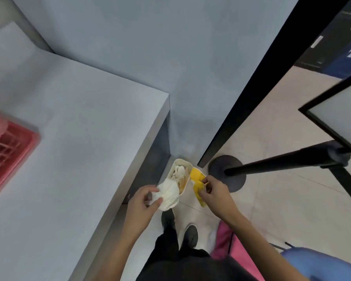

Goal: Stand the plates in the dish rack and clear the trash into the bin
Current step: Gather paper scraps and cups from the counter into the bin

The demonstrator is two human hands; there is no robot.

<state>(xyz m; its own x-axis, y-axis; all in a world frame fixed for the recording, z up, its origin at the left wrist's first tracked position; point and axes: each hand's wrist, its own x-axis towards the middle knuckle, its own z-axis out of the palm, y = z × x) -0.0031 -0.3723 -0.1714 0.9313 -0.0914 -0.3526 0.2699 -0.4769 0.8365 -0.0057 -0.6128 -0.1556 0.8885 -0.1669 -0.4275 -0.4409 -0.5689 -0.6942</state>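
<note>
A small cream bin (pixel 186 186) stands open on the floor toward 6 o'clock, holding crumpled paper. A white paper wad (pixel 169 194), gripped by the left hand (pixel 144 201), overhangs its near rim. At the bin's 3 o'clock the right hand (pixel 213 191) pinches a yellow wrapper (pixel 197 178). The pink dish rack (pixel 6 149) sits at 9 o'clock.

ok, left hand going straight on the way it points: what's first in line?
Likely the cream bin: the left hand, gripping crumpled white paper, points at its near rim. Depth is unclear; the hand may be above it.
</note>
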